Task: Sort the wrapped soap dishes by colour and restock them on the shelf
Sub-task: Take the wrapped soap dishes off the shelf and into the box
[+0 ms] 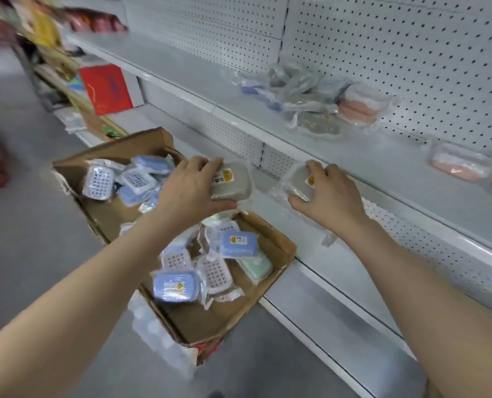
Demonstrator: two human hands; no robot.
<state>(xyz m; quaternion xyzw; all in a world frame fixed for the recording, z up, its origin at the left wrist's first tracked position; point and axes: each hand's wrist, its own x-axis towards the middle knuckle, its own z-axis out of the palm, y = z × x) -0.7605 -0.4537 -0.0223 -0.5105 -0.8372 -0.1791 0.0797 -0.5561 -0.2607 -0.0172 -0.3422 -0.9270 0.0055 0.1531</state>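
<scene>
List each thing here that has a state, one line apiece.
Left hand: grips a wrapped grey dish.
Right hand: grips a second grey dish near the shelf.
Cardboard box: open, holding wrapped dishes, mostly blue.
Grey pile: heaped loosely on the shelf.
Pink dishes: wrapped, lying on the shelf.

A cardboard box (199, 320) sits on the floor (23, 225), just in front of the shelving, with loose soap dishes (178, 282) heaped inside. Above the box the left hand (190, 191) holds a first soap dish (233, 182). Just right of it the right hand (331, 193) grips a second soap dish (299, 182) near the front edge of the shelf (382, 156). Farther back on the shelf lies a pile of wrapped dishes (305, 93), with a lone wrapped dish (460, 163) to its right and the pegboard (411, 53) behind both.
</scene>
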